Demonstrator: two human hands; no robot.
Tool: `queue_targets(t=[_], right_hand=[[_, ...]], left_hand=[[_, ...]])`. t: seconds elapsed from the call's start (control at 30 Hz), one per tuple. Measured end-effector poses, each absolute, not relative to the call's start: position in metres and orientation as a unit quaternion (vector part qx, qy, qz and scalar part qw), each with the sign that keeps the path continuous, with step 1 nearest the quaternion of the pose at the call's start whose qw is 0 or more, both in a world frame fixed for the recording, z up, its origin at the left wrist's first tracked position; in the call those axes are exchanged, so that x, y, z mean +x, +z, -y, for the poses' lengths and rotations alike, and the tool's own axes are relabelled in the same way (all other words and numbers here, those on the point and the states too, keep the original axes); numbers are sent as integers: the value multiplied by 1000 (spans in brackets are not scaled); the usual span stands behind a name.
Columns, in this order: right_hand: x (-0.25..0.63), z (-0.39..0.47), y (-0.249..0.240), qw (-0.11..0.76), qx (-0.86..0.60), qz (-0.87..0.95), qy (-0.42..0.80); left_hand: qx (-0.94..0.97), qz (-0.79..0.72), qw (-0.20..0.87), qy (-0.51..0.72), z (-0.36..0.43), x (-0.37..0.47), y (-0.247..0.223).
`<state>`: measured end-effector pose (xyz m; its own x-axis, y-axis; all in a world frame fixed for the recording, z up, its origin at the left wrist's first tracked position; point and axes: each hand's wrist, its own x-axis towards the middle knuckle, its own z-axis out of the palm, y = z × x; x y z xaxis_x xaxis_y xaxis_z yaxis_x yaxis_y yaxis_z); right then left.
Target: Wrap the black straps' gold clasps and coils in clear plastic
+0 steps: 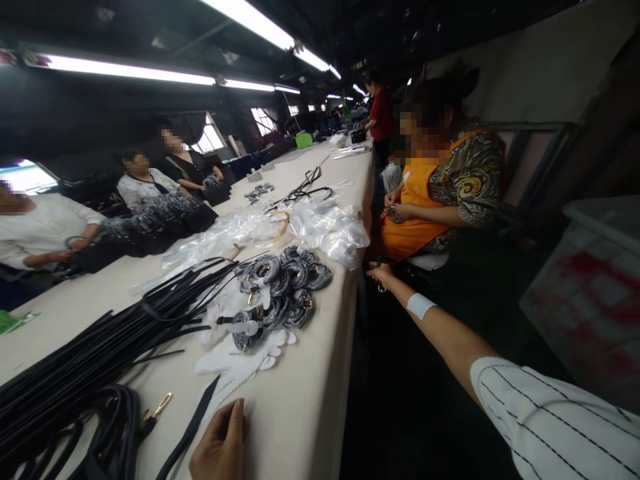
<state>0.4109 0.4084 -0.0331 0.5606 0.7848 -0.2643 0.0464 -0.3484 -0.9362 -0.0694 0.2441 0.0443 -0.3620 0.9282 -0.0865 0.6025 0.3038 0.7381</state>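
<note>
At the bottom of the head view, my left hand (220, 440) rests by the table edge with its fingers curled and thumb pressed in. What it holds, if anything, is hidden; a flat black strap (193, 427) lies right beside it. My right arm stretches out past the table's side. My right hand (383, 275) is closed on a dark strap with a gold-coloured buckle (381, 289), mostly lost in shadow. Ahead of my left hand lie coiled, wrapped straps (293, 273) with gold buckles, on white scalloped paper pieces (250, 360).
Long black straps (100, 353) cover the table's left side, near a gold clasp (163, 407). Clear plastic bags (325, 230) lie farther along. A person in an orange apron (420, 193) sits close to my right hand. A large bin (590, 293) stands at right.
</note>
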Motion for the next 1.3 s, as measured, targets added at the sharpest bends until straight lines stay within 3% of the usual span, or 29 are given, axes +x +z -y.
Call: queue_targets(t=[0.2,0.37,0.63,0.87,0.93,1.07,1.2,1.3], right_hand=[[380,-403,-82,427,-743,300,418],[381,-367,-86,412,-743,353,392],[401,-333,-31,383,-732,482,292],[414,-299,36,458,-687,499,264],[399,-279,46,481,-648,502,311],[347,-232,51,498,-540,498,461],[291,-199,43,498,-380,411,662],[271,-189,40,494,-375,395,678]], left_hand=[[476,-762,280,338,-245,-71,42],[471,-758,285,350,-245,-69,43],[503,-733,258,379,-245,-68,44],[488,-734,221,418,-227,-44,46],[477,-710,260,447,-213,-16,42],[494,-574,441,482,-194,62,39],[355,-419,711,439,-201,125,56],[289,-404,759,421,-214,144,70]])
